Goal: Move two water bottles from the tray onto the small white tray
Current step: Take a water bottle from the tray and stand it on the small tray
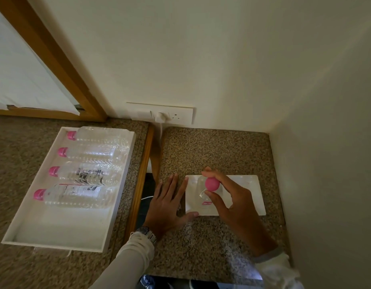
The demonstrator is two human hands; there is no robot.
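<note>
A large white tray [24,232] on the left counter holds several clear water bottles [82,195] with pink caps, lying on their sides. On the right counter lies the small white tray [253,197]. One clear bottle with a pink cap [211,183] stands upright on its left part. My right hand [232,203] grips this bottle near the top, fingers around the neck and cap. My left hand [170,203] lies flat on the counter, fingers spread, its thumb touching the small tray's front left corner.
A white socket plate [174,114] with a plug and hanging cable sits on the back wall. Walls close the right counter at the back and right. A wooden strip and a dark gap [147,190] separate the two granite counters.
</note>
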